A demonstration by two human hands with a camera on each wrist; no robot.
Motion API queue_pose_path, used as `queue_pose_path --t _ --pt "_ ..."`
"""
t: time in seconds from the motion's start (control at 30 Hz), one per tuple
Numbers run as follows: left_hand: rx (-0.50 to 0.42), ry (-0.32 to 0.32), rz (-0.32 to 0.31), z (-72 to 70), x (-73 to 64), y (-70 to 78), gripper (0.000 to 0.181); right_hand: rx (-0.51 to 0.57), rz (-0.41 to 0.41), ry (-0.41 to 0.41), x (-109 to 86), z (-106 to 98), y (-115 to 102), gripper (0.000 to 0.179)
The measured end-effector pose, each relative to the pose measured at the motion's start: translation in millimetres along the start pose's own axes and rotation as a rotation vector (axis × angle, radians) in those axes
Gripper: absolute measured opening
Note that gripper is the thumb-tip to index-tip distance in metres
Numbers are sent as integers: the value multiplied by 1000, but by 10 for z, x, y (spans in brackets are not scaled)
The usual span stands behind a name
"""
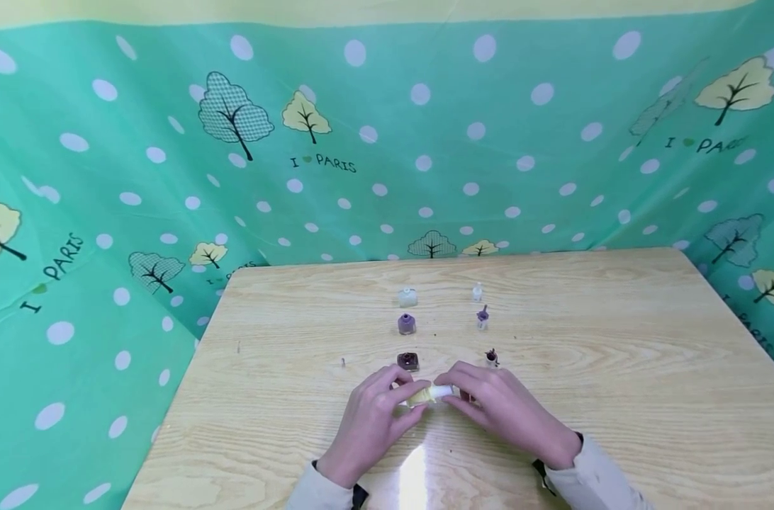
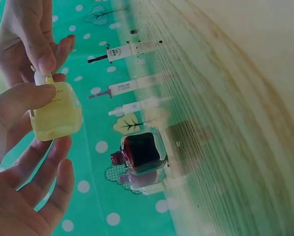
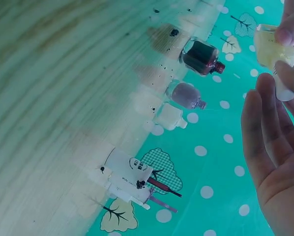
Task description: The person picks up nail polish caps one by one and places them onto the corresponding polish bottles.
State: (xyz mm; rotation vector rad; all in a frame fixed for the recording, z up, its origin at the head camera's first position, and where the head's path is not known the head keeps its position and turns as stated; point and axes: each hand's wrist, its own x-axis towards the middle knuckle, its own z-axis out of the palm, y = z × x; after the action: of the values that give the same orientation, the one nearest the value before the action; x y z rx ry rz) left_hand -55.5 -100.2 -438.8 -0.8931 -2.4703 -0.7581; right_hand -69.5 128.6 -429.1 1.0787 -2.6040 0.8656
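Observation:
My left hand (image 1: pixel 376 416) pinches a small glass nail polish bottle (image 2: pixel 56 115) filled with pale yellow polish. From the other side my right hand (image 1: pixel 505 409) grips its white cap (image 3: pixel 283 89) between thumb and fingers. Bottle and cap lie nearly in line, tilted sideways close over the table, with the cap at the bottle's neck. Just beyond the hands stands an uncapped dark red nail polish bottle (image 1: pixel 408 362). A white cap with a dark red brush (image 1: pixel 492 358) stands upright beyond my right hand.
Behind the dark red bottle stand an uncapped purple bottle (image 1: pixel 407 324) and a whitish bottle (image 1: pixel 408 298). To the right, a cap with a purple brush (image 1: pixel 483 318) and a whitish brush cap (image 1: pixel 478 292) stand in a row. Small dark specks dot the wooden table (image 1: pixel 285 425).

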Motion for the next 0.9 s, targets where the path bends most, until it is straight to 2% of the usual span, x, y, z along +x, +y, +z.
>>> queue_pose_path --t 0.33,0.6,0.9 --pt "-5 -11 2 10 0 -20 31 -56 -20 11 -8 7 13 16" --pt "3 1 10 20 8 -25 30 -59 12 -16 8 -8 7 10" --pt "29 29 18 34 -4 -23 31 -61 36 -6 16 17 -17 12"
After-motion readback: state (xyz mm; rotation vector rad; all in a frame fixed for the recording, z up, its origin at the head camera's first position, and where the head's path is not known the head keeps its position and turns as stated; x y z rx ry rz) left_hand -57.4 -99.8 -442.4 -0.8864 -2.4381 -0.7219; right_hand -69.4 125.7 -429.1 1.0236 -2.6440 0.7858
